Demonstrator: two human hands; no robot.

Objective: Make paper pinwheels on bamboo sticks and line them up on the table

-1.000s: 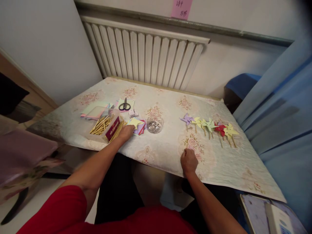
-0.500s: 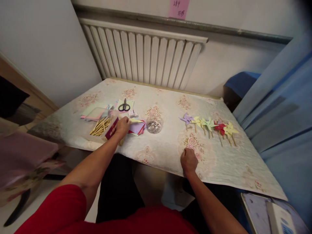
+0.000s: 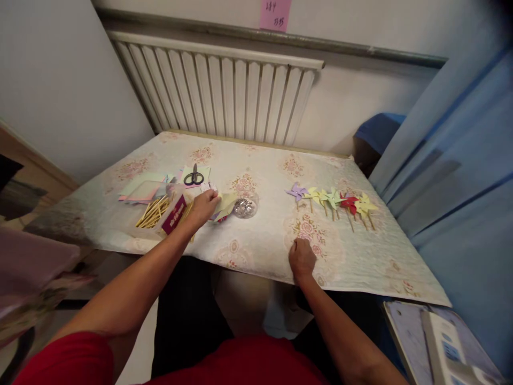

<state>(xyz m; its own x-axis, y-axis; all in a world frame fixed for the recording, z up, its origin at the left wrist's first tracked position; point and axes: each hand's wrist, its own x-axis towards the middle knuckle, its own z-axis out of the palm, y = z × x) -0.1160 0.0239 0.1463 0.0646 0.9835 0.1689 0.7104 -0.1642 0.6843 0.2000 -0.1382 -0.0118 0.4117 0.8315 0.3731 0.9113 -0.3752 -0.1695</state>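
My left hand [image 3: 205,206] pinches a pale yellow piece of paper [image 3: 227,202] over the small pile of coloured paper, most of which it covers. Right beside the paper is a clear round dish [image 3: 245,207] of small shiny pieces. My right hand [image 3: 302,260] rests closed near the table's front edge; whatever its fingers may hold is hidden. Beyond it, a row of paper pinwheels on sticks lies on the right, among them a purple one [image 3: 297,191] and a red one [image 3: 349,203].
Left of my left hand stand a box of wooden sticks [image 3: 154,212] and a maroon label card [image 3: 175,215]. Black-handled scissors [image 3: 194,177] lie on paper behind them, near paper sheets [image 3: 146,188]. The floral tablecloth [image 3: 268,235] covers the table; a radiator [image 3: 224,91] stands behind.
My left hand has lifted the yellow paper from the pile and moved it slightly right, towards the dish. The view has shifted a little; my right hand stays closed on the table.
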